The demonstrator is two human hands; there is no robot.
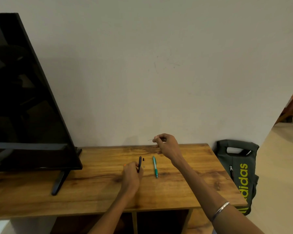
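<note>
A dark pen barrel (140,162) lies on the wooden table (95,188), and my left hand (132,174) grips its near end. An orange tip (125,165) peeks out at that hand's far left side. My right hand (166,146) is raised above the table's back edge and pinches a thin lead or refill (150,139) that points left. A small black cap piece (143,159) and a tiny white piece (144,166) lie just right of the dark pen. A teal mechanical pencil (155,166) lies further right, pointing toward me.
A black flat screen (24,102) on a stand fills the table's left part. A dark bag with yellow lettering (238,173) leans by the table's right end. A wall runs behind the table. Open shelves lie under the tabletop.
</note>
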